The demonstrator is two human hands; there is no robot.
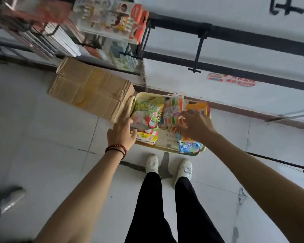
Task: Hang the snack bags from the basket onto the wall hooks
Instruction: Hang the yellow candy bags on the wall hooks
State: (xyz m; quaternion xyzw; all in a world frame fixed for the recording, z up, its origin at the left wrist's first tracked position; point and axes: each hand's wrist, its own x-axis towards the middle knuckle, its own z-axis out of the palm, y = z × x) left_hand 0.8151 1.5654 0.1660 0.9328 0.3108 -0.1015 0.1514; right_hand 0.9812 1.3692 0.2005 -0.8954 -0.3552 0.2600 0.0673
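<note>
A cream plastic basket (148, 94) stands on the floor against the wall, filled with several snack bags. My left hand (121, 132) rests on the left side of a green and red snack bag (148, 114), its thumb under the bag's edge. Over the middle of the basket, my right hand (194, 126) has its fingers curled onto a stack of striped multicolour packets (171, 112). A blue and white bag (189, 146) lies at the basket's near right corner, and orange packets (198, 106) sit at the far right. A bare black wall hook (198, 51) sticks out above.
A flattened cardboard box (91, 88) lies left of the basket. Above it a rack (111, 20) carries hanging packs and booklets. Black rails (235, 34) cross the white wall. My white shoes (168, 166) stand just before the basket. A grey object (9, 199) lies at the lower left.
</note>
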